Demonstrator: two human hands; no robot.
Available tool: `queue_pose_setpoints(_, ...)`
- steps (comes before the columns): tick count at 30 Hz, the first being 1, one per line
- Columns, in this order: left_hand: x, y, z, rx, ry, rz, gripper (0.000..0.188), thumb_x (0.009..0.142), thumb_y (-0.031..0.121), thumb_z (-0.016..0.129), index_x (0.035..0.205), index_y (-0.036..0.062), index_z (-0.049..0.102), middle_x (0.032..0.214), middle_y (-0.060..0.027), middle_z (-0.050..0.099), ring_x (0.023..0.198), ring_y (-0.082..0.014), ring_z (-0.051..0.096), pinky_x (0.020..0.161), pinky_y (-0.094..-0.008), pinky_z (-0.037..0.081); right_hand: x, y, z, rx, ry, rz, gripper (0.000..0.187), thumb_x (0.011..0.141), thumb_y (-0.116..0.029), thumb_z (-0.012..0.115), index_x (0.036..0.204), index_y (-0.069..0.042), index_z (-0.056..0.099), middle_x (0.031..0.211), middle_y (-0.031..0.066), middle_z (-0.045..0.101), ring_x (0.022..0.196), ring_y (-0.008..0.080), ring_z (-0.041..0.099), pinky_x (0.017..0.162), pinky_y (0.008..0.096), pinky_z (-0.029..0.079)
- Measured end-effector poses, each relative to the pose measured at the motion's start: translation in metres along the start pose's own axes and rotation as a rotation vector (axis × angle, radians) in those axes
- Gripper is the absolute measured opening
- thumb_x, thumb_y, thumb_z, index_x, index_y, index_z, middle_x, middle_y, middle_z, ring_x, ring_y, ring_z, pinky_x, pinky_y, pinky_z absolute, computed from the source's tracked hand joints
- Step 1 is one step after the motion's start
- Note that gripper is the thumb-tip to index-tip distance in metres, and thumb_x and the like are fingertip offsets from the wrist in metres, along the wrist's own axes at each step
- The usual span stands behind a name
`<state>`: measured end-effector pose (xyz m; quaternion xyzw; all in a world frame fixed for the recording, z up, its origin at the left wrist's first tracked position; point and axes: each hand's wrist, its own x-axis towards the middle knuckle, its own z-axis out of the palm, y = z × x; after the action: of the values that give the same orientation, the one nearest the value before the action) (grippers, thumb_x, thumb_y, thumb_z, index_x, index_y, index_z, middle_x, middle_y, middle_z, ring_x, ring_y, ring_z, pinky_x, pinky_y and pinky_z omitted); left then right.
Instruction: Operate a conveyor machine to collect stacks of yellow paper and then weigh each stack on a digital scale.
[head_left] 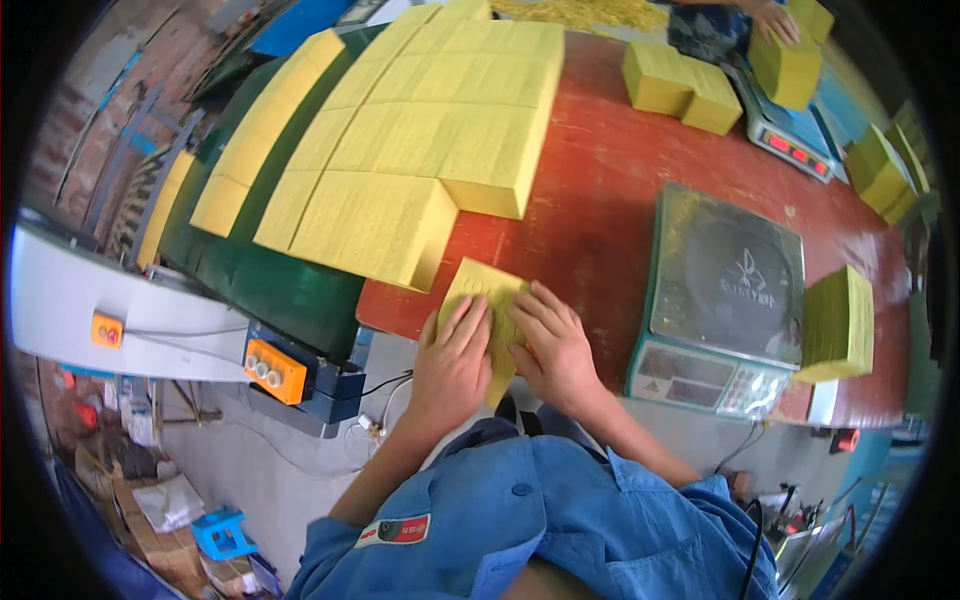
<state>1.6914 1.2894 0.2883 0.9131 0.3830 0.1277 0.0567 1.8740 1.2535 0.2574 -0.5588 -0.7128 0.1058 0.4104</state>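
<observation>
A blue work shirt (520,500) sits nearest, while the left hand (455,360) and right hand (558,350) rest extended fingers, any grip unclear, on a yellow paper stack (502,335) at the red table's (600,190) near edge, where even pressure should keep it square.

The left hand (460,348) and right hand (555,345) flank the grip, backs up, fingers nearly straight and together. The right thumb (526,362) sits below its fingers, pointing inward. Both bare forearms converge on the grip from below, spread toward the elbows.
</observation>
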Motion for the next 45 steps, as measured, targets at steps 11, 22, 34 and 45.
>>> queue_pose_setpoints(11,-0.039,0.013,-0.005,-0.111,-0.057,0.146,0.054,0.089,0.012,0.049,0.139,-0.0064,0.046,0.151,-0.0199,0.042,0.143,-0.0367,0.034,0.117,-0.0548,0.022,-0.149,-0.008,0.082,1.581,0.124,1.016,0.047,0.091,-0.009,0.056,0.136,0.002,0.052,0.133,0.0121,0.058,0.125,0.0233,0.052,0.1,0.0333,0.044)
queue_pose_setpoints(22,0.002,0.055,-0.042,-0.851,0.123,0.085,0.055,0.093,0.012,0.037,0.144,-0.0061,0.042,0.152,-0.0242,0.037,0.145,-0.0389,0.031,0.119,-0.0469,0.023,-0.111,-0.066,-0.08,0.909,0.309,0.734,0.044,0.09,-0.014,0.064,0.127,0.008,0.055,0.114,0.0127,0.062,0.107,0.0197,0.057,0.092,0.0316,0.045)
queue_pose_setpoints(34,0.169,0.245,0.041,-2.485,-0.237,-0.32,0.072,0.103,0.058,0.015,0.149,0.0066,0.036,0.144,-0.0136,0.048,0.133,-0.0291,0.047,0.112,-0.0467,0.037,-0.054,0.023,-0.288,-0.44,0.239,0.161,0.078,0.084,-0.049,0.069,0.135,0.006,0.048,0.146,0.0264,0.043,0.138,0.0463,0.036,0.112,0.0545,0.028)
queue_pose_setpoints(45,0.124,0.184,0.057,-2.141,-0.033,-0.696,0.054,0.103,0.036,0.048,0.143,-0.0015,0.044,0.144,-0.0155,0.049,0.134,-0.0251,0.046,0.112,-0.0416,0.037,-0.032,0.063,-0.261,-0.603,-0.028,0.181,0.082,0.071,-0.033,0.081,0.136,0.003,0.047,0.146,0.0221,0.045,0.139,0.0418,0.037,0.114,0.0542,0.026)
